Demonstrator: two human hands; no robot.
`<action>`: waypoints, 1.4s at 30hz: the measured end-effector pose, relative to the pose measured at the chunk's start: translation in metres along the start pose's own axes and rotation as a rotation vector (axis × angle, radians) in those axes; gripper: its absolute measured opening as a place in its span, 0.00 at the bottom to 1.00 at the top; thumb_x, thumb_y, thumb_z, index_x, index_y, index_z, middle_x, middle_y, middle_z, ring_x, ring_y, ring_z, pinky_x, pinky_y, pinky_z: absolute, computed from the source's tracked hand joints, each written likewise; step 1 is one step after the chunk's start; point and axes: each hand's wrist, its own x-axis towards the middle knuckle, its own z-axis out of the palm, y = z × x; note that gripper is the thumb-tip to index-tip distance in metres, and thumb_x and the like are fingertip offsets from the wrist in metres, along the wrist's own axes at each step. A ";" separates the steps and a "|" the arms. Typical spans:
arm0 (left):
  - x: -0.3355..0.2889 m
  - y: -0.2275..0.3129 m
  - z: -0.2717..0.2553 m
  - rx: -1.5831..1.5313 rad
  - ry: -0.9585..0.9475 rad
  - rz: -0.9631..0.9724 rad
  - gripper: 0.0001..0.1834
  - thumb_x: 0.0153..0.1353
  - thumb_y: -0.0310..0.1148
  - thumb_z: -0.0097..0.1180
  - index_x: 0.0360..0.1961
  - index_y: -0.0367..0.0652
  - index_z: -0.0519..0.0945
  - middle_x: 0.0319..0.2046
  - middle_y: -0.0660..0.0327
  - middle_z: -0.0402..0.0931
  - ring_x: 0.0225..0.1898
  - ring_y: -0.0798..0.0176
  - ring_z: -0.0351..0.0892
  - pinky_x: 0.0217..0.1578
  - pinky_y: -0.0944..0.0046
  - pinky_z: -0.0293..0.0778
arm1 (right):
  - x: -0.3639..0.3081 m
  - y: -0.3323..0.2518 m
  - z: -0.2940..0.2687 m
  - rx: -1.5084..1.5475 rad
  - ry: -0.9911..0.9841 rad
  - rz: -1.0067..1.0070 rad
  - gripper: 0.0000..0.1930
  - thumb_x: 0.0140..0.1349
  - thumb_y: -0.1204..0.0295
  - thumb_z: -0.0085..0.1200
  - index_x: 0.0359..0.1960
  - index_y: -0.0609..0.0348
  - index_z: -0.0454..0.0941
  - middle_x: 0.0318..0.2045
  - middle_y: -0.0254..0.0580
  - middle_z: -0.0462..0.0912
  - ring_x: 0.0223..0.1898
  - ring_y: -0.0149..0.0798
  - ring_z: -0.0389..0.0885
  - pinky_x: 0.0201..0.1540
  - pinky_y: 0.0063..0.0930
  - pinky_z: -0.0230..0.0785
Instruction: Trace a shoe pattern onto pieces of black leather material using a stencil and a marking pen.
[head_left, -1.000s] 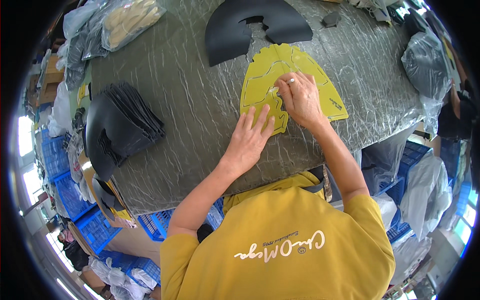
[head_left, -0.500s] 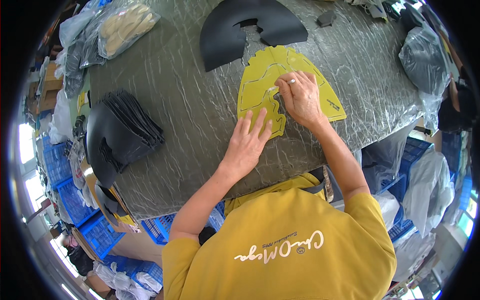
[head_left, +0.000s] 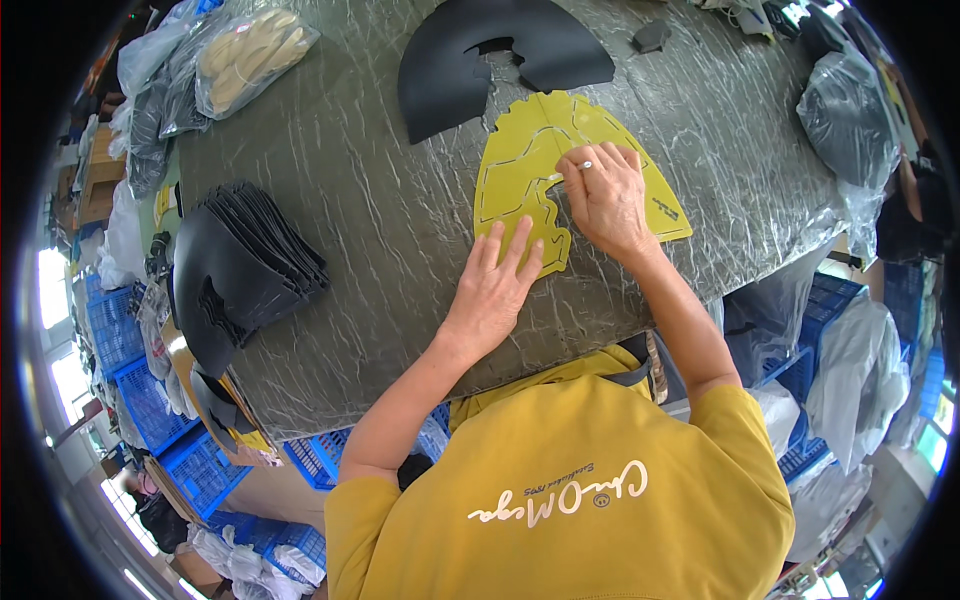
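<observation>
A yellow template [head_left: 515, 150] with a wavy edge and slotted lines lies flat on the dark table. My left hand [head_left: 497, 275] rests on its lower left part, fingers spread and pressing it down. Closed in a pinch, my right hand [head_left: 607, 195] holds a slim pen [head_left: 587, 165], mostly hidden by the fingers. The pen's pale tip is at the template's inner curved edge. Just beyond the template lies a black curved sheet [head_left: 440, 75] with a cut-out middle. What lies beneath the template is hidden.
A fanned stack of black curved pieces [head_left: 255, 260] sits at the left of the table [head_left: 380, 260]. Clear bags, one with beige pieces [head_left: 255, 55], lie at the far left. A dark scrap [head_left: 652, 37] is at the back; a bagged bundle [head_left: 850, 115] stands right.
My right hand has shifted very slightly right along the template with the pen. The left hand and the template stay in place.
</observation>
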 end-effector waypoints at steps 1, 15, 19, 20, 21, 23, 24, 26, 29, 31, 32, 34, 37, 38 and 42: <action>0.000 0.000 0.000 -0.001 0.002 0.001 0.33 0.58 0.22 0.54 0.68 0.42 0.69 0.74 0.51 0.56 0.71 0.41 0.59 0.71 0.46 0.62 | -0.001 -0.001 0.002 0.011 0.009 -0.016 0.01 0.65 0.72 0.57 0.36 0.53 0.78 0.30 0.36 0.81 0.37 0.43 0.80 0.48 0.41 0.64; -0.001 -0.001 0.002 -0.019 0.041 0.007 0.33 0.58 0.22 0.54 0.68 0.41 0.70 0.74 0.50 0.56 0.70 0.39 0.60 0.70 0.45 0.62 | -0.012 -0.007 -0.005 0.080 -0.045 -0.082 0.01 0.63 0.74 0.59 0.34 0.54 0.80 0.28 0.35 0.81 0.35 0.42 0.79 0.49 0.38 0.64; -0.002 -0.001 0.002 0.002 0.038 0.010 0.33 0.58 0.22 0.54 0.68 0.41 0.70 0.74 0.50 0.57 0.70 0.40 0.60 0.70 0.46 0.62 | -0.014 -0.011 -0.004 0.064 -0.035 -0.060 0.01 0.63 0.74 0.59 0.35 0.54 0.80 0.29 0.36 0.82 0.36 0.42 0.80 0.49 0.39 0.63; -0.002 -0.001 0.002 0.007 0.045 0.009 0.33 0.58 0.23 0.54 0.68 0.42 0.70 0.74 0.50 0.57 0.70 0.40 0.60 0.70 0.46 0.62 | -0.015 -0.012 -0.004 0.053 -0.031 -0.054 0.02 0.63 0.74 0.59 0.35 0.54 0.80 0.29 0.36 0.82 0.36 0.41 0.80 0.50 0.39 0.63; -0.002 -0.001 0.002 0.006 0.045 0.010 0.33 0.58 0.23 0.54 0.68 0.42 0.70 0.74 0.50 0.57 0.70 0.40 0.60 0.70 0.46 0.62 | -0.015 -0.012 -0.004 0.052 -0.030 -0.054 0.02 0.63 0.74 0.59 0.35 0.54 0.80 0.29 0.36 0.82 0.36 0.41 0.80 0.50 0.39 0.63; -0.001 -0.001 0.002 0.010 0.034 0.009 0.33 0.58 0.23 0.54 0.68 0.42 0.70 0.73 0.50 0.57 0.70 0.40 0.60 0.70 0.46 0.63 | -0.016 -0.012 -0.003 0.035 -0.020 -0.042 0.02 0.63 0.74 0.60 0.36 0.54 0.79 0.29 0.36 0.82 0.36 0.42 0.80 0.50 0.40 0.63; -0.001 -0.001 0.002 0.010 0.034 0.009 0.33 0.58 0.23 0.54 0.68 0.42 0.70 0.73 0.50 0.57 0.70 0.40 0.60 0.70 0.46 0.63 | -0.017 -0.012 -0.003 0.035 -0.021 -0.042 0.02 0.63 0.74 0.60 0.36 0.54 0.79 0.29 0.36 0.82 0.36 0.42 0.80 0.50 0.40 0.63; 0.000 0.000 0.003 0.004 0.044 0.006 0.33 0.58 0.23 0.54 0.67 0.42 0.70 0.73 0.51 0.57 0.70 0.41 0.60 0.70 0.46 0.63 | -0.019 -0.013 -0.003 0.040 -0.004 -0.033 0.02 0.63 0.74 0.60 0.35 0.54 0.79 0.29 0.36 0.82 0.35 0.42 0.79 0.50 0.40 0.63; 0.000 0.001 0.001 0.009 0.041 0.003 0.32 0.58 0.23 0.54 0.67 0.42 0.70 0.73 0.51 0.58 0.70 0.41 0.60 0.70 0.46 0.63 | -0.024 -0.012 -0.003 0.059 -0.009 -0.050 0.02 0.62 0.74 0.60 0.34 0.54 0.79 0.28 0.35 0.81 0.34 0.42 0.79 0.49 0.40 0.62; -0.001 -0.001 0.002 0.024 0.035 0.015 0.33 0.58 0.25 0.55 0.67 0.41 0.69 0.73 0.49 0.58 0.70 0.39 0.61 0.69 0.45 0.63 | -0.026 -0.012 -0.004 0.063 -0.011 -0.057 0.03 0.62 0.75 0.61 0.34 0.54 0.79 0.28 0.35 0.81 0.34 0.41 0.79 0.49 0.40 0.62; -0.001 -0.002 0.003 0.039 0.029 0.025 0.33 0.59 0.26 0.56 0.68 0.41 0.68 0.72 0.47 0.58 0.70 0.38 0.61 0.69 0.45 0.62 | -0.026 -0.012 -0.004 0.066 -0.014 -0.066 0.03 0.62 0.75 0.61 0.34 0.53 0.79 0.28 0.34 0.81 0.34 0.41 0.79 0.49 0.40 0.63; 0.000 -0.002 0.002 0.044 0.028 0.029 0.33 0.58 0.26 0.56 0.68 0.41 0.68 0.72 0.47 0.58 0.70 0.38 0.61 0.69 0.45 0.62 | -0.027 -0.012 -0.005 0.072 0.008 -0.074 0.03 0.61 0.75 0.61 0.34 0.53 0.79 0.28 0.34 0.81 0.34 0.41 0.79 0.49 0.39 0.63; 0.000 -0.002 0.002 0.042 0.026 0.029 0.33 0.58 0.25 0.57 0.68 0.41 0.69 0.72 0.47 0.58 0.70 0.38 0.61 0.70 0.45 0.62 | -0.030 -0.011 -0.007 0.077 0.035 -0.088 0.04 0.61 0.76 0.61 0.34 0.52 0.78 0.28 0.32 0.81 0.34 0.40 0.79 0.49 0.39 0.63; 0.000 -0.002 0.002 0.035 0.025 0.028 0.34 0.57 0.25 0.57 0.68 0.41 0.69 0.72 0.47 0.58 0.70 0.38 0.62 0.70 0.45 0.62 | -0.031 -0.011 -0.007 0.076 0.043 -0.092 0.05 0.61 0.77 0.61 0.34 0.52 0.78 0.28 0.32 0.81 0.34 0.40 0.79 0.49 0.39 0.63; -0.001 -0.002 0.003 0.028 0.025 0.026 0.34 0.57 0.25 0.57 0.68 0.41 0.69 0.72 0.47 0.58 0.69 0.38 0.62 0.70 0.44 0.62 | -0.033 -0.012 -0.012 0.081 0.019 -0.070 0.02 0.66 0.76 0.59 0.35 0.54 0.80 0.29 0.31 0.82 0.32 0.38 0.78 0.46 0.37 0.63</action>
